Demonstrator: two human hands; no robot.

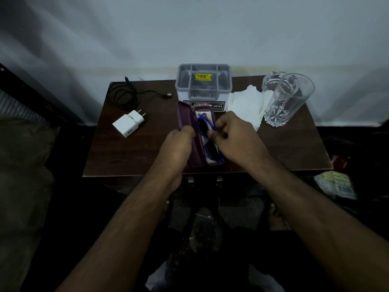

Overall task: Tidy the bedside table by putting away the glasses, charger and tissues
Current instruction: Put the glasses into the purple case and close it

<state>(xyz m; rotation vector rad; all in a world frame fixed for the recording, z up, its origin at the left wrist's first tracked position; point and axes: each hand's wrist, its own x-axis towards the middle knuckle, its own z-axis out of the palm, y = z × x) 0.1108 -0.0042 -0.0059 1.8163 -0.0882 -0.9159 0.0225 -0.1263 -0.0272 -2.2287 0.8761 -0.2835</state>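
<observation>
A purple glasses case (186,119) lies open in the middle of the dark wooden table (130,157). Blue-framed glasses (203,125) rest inside its lower half. My left hand (179,142) grips the case's raised lid. My right hand (233,135) pinches the glasses' frame over the case. A white charger plug (129,123) lies at the left, with a coiled black cable (126,95) behind it. White tissues (246,106) are spread at the back right.
A grey compartmented plastic organizer (203,83) with a yellow price sticker stands at the back centre. Two clear drinking glasses (284,100) stand at the back right on the tissues' edge. A wall runs behind the table; a packet (334,184) lies low at the right.
</observation>
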